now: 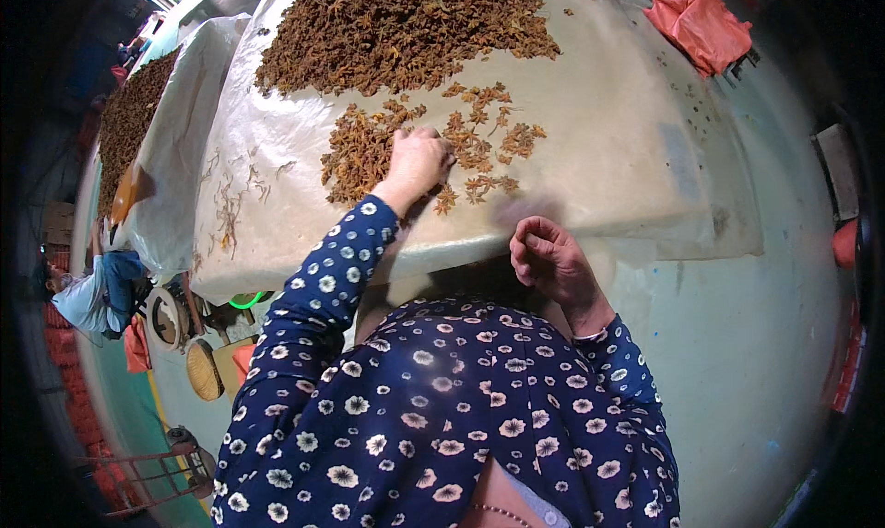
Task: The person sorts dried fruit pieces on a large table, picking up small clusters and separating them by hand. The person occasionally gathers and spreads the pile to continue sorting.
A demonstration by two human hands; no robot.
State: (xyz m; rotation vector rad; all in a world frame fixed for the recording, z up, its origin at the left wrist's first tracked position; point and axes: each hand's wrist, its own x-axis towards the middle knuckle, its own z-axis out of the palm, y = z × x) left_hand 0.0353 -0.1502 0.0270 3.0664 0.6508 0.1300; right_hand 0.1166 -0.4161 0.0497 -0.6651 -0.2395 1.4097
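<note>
My left hand reaches over the table with its fingers curled down among pieces of star anise. A small heap of star anise lies just left of it. On its right, looser star anise is spread in a patch. The fingertips are turned away, so whatever they may hold is hidden. My right hand hovers by the table's near edge, its thumb closed against the curled fingers and nothing visible in it. A large mound of star anise covers the far part of the plastic-covered table.
Thin stalks lie scattered at the table's left. A second plastic-covered table beyond holds another mound of star anise. A person sits beside it. A woven basket is on the left; a red plastic bag is at the far right.
</note>
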